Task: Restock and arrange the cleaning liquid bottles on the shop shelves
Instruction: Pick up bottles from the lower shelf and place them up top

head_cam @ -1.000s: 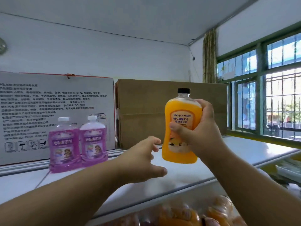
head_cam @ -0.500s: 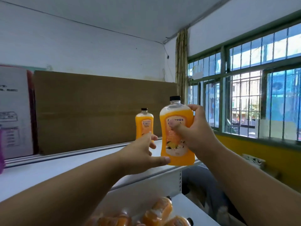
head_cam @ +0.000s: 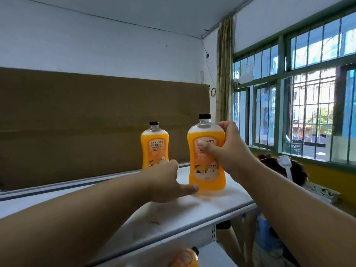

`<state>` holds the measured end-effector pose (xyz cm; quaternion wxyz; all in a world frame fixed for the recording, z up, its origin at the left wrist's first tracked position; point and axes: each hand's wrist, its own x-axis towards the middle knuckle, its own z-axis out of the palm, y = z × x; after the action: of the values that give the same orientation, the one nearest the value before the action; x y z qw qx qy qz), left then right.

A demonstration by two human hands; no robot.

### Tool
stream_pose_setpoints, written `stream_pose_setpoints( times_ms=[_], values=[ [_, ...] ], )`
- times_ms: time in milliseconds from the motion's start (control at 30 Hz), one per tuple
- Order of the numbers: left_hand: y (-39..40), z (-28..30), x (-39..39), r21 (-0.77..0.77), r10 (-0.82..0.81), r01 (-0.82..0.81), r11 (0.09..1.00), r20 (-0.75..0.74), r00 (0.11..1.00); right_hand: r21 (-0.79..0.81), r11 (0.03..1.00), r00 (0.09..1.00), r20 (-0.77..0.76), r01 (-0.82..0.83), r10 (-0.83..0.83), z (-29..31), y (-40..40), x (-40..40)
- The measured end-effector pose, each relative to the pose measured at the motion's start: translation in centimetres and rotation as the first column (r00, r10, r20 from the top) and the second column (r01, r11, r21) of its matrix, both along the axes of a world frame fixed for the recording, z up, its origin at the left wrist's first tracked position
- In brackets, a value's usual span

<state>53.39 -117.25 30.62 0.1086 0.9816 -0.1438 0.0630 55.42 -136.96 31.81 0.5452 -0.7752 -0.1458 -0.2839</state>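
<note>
My right hand (head_cam: 225, 149) grips an orange cleaning liquid bottle (head_cam: 206, 170) with a black cap around its upper body. The bottle stands upright with its base on or just above the white top shelf (head_cam: 192, 212), near the shelf's right end. My left hand (head_cam: 165, 182) lies low on the shelf with loosely curled fingers. Its thumb points at the base of that bottle and holds nothing. A second identical orange bottle (head_cam: 154, 143) stands further back to the left, its bottom hidden behind my left hand.
A long brown cardboard box (head_cam: 96, 122) runs along the back of the shelf. Another orange bottle (head_cam: 185, 259) shows on the shelf below. A person's head (head_cam: 279, 166) is low beyond the shelf's right end. Barred windows (head_cam: 308, 103) and a curtain (head_cam: 224, 70) fill the right wall.
My view and both hands have swung right along the shelf, away from the purple bottles. The held orange bottle has come down to the shelf surface beside the second orange bottle.
</note>
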Motion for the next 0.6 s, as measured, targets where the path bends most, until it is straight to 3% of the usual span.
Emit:
stream_pose_setpoints(
  times_ms=[300,467,600],
  values=[
    [-2.3,-1.5,2.1,0.147,0.290,-0.282,0.948,-0.035,0.957,-0.033,0.972,0.966,-0.122,-0.234,0.229,0.2,-0.2,7.0],
    [-3.1,-2.6,2.4,0.189,0.368,-0.357,0.915,-0.028,0.929,-0.342,0.908,0.970,-0.105,-0.243,0.220,-1.1,-1.4,7.8],
    [-3.3,-2.6,2.1,0.225,0.390,-0.374,0.900,-0.032,0.920,-0.451,0.869,0.979,-0.071,-0.203,0.191,-0.9,-1.6,9.0]
  ],
)
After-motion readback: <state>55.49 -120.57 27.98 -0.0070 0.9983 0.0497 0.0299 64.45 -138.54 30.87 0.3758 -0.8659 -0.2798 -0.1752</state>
